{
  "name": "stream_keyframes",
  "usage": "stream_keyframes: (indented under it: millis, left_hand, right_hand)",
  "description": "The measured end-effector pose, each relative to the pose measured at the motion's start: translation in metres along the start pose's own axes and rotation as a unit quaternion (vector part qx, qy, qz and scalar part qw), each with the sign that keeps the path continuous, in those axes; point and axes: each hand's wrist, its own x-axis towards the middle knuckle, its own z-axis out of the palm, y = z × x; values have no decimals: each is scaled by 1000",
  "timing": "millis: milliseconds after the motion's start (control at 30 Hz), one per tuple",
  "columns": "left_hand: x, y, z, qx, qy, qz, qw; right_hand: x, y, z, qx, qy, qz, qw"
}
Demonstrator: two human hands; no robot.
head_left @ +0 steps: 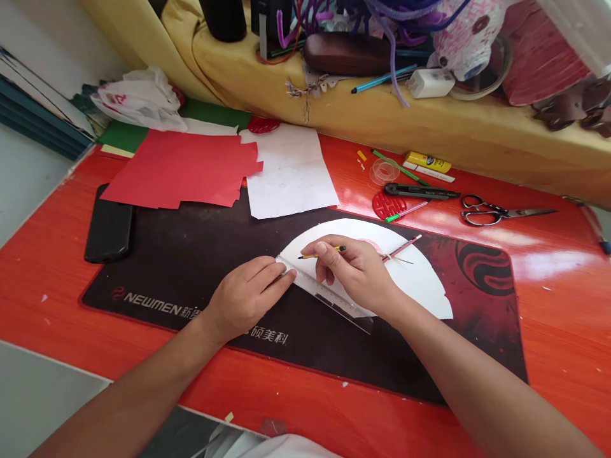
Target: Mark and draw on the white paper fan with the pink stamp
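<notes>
A fan-shaped piece of white paper [420, 280] lies on the black desk mat, its curved edge facing away from me. A clear ruler [329, 294] slants along the paper's lower left edge. The fingertips of my left hand [248, 292] press the ruler's upper left end. In the fingers of my right hand [351, 267] is a yellow-and-black pencil [310, 256], its tip pointing left, just above the ruler. A red striped pencil [405, 245] with something tied round it shows behind my right hand; its other end is hidden.
Left of the paper lie a red sheet [186, 168], a white sheet [291, 172] and a black phone [109, 222]. To the right are scissors [501, 213], a box cutter [420, 191], a yellow glue stick [427, 161] and a red cutout [387, 205]. A cluttered cloth-covered ledge [267, 83] borders the back.
</notes>
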Motion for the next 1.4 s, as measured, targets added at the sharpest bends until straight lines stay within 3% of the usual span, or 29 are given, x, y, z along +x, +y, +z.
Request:
stream_keyframes:
  millis: [333,833,1400]
  left_hand:
    - [9,-1,-4,21,-11,16,1000]
    - [7,0,-3,9,-15,2,1000]
    - [6,-1,-2,9,-12,7,1000]
  right_hand:
    - [15,-4,15,-10,-34,-5,999]
    - [23,0,22,-53,-38,-31,997]
    - [6,-4,5,-115,-50,-5,992]
